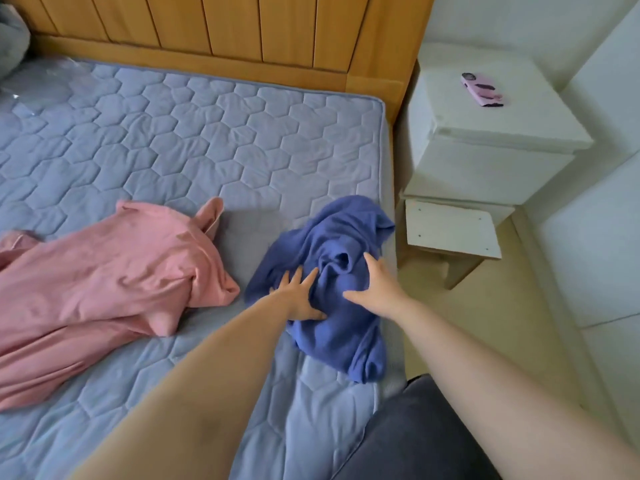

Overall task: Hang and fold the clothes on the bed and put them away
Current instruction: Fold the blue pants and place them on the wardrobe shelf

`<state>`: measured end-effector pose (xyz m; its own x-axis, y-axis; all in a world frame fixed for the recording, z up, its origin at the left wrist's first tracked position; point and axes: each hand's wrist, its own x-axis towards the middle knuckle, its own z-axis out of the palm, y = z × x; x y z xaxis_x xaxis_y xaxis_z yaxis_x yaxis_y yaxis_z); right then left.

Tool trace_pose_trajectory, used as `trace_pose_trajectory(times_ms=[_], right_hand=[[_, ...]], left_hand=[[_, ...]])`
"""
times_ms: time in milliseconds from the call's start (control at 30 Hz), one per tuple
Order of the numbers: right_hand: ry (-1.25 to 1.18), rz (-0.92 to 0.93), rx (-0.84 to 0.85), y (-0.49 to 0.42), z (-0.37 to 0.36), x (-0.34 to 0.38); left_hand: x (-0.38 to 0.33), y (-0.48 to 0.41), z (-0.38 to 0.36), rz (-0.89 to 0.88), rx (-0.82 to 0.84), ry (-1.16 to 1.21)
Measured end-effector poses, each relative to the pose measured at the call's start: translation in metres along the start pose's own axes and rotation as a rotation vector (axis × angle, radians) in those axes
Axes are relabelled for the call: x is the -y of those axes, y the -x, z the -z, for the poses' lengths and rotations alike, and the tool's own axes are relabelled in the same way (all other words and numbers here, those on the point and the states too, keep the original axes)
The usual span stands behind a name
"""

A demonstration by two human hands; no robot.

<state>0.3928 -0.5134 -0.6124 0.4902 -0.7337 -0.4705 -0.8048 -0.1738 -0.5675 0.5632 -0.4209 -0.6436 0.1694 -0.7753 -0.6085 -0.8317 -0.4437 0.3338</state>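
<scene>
You had both hands down on the blue garment (349,223), which lay crumpled near the right edge of the bed (180,133), its lower end reaching toward the mattress corner closest to you. Your left hand (300,296) rested flat on the garment's left side with the fingers spread wide and straight and the thumb lying along the cloth. Your right hand (380,285) lay on the bunched middle of the garment, fingers stretched forward and the thumb held out toward the left hand. The two hands were near each other but not touching. From this angle it was hard to tell whether your right fingertips were tucked into a fold or only lay on top, but neither hand appeared to be gripping the cloth. The pink garment (104,282) lay spread and rumpled on the left half of the bed, close to the blue one but apart from it, with bare quilted cover between them. The wooden headboard (242,26) ran across the far side, and a bit of grey bedding (12,39) showed at the upper left. Beside the bed stood a white nightstand (491,157) with a pink phone (482,90) lying on top.
</scene>
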Motion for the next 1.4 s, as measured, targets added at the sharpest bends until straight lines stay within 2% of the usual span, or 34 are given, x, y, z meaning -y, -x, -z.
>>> trace_pose_trajectory(times_ms=[133,200,267,300,400,467,567,600,633,667,733,767,800,833,867,900,933,967,1033,1100,1200,1333,1400], right_hand=[[0.251,0.081,0.146,-0.006,-0.031,-0.011],[0.46,0.106,0.16,-0.004,-0.043,-0.016],[0.635,0.165,0.021,-0.002,-0.047,-0.02],[0.648,0.21,-0.059,-0.003,-0.046,-0.022],[0.419,0.245,-0.133,-0.004,-0.029,-0.024],[0.218,0.135,-0.178,-0.006,-0.012,-0.025],[-0.044,-0.054,-0.431,-0.008,0.024,-0.031],[-0.114,-0.107,-0.501,-0.009,0.037,-0.036],[-0.17,-0.147,-0.548,-0.009,0.05,-0.04],[-0.207,-0.177,-0.579,-0.008,0.061,-0.044],[-0.264,-0.207,-0.63,-0.004,0.079,-0.051],[-0.304,-0.212,-0.678,-0.002,0.086,-0.053],[-0.353,-0.208,-0.744,0.0,0.093,-0.054],[-0.392,-0.199,-0.82,0.003,0.099,-0.054],[-0.417,-0.193,-0.875,0.006,0.103,-0.054],[-0.424,-0.181,-0.879,0.008,0.105,-0.052],[-0.403,-0.173,-0.828,0.01,0.104,-0.049],[-0.358,-0.171,-0.746,0.011,0.1,-0.046],[-0.263,-0.175,-0.595,0.01,0.087,-0.044],[-0.179,-0.123,-0.51,0.007,0.069,-0.043],[-0.058,0.023,-0.385,0.009,0.038,-0.036],[0.063,0.235,-0.142,0.018,0.004,-0.021],[0.129,0.286,-0.024,0.018,-0.007,-0.016]], left_hand=[[0.014,-0.017,0.0,-0.107,0.035,0.037],[0.023,-0.021,0.005,-0.146,0.06,0.092],[0.027,-0.021,0.006,-0.16,0.064,0.143],[0.027,-0.02,0.005,-0.17,0.05,0.187],[0.031,-0.015,0.0,-0.224,-0.045,0.241],[0.036,-0.01,-0.003,-0.224,-0.113,0.145],[0.035,-0.002,-0.003,-0.124,-0.267,-0.024],[0.031,-0.002,-0.001,-0.096,-0.317,0.018],[0.025,-0.001,0.005,-0.085,-0.357,0.185],[0.018,0.001,0.013,-0.073,-0.339,0.45],[0.007,0.007,0.031,-0.119,-0.084,1.079],[0.006,0.008,0.037,-0.147,0.035,1.312],[0.006,0.008,0.039,-0.152,0.083,1.44],[0.006,0.009,0.041,-0.115,0.038,1.446],[0.007,0.009,0.041,-0.021,-0.114,1.315],[0.011,0.006,0.037,0.094,-0.316,1.08],[0.016,0.006,0.032,0.183,-0.481,0.84],[0.017,0.007,0.027,0.188,-0.57,0.685],[0.013,0.011,0.018,0.063,-0.577,0.55],[0.006,0.01,0.007,-0.04,-0.501,0.458],[0.004,0.009,-0.002,0.005,-0.336,0.301],[0.005,0.01,-0.002,0.037,-0.238,0.475],[0.0,0.012,0.001,-0.031,-0.096,0.514]])
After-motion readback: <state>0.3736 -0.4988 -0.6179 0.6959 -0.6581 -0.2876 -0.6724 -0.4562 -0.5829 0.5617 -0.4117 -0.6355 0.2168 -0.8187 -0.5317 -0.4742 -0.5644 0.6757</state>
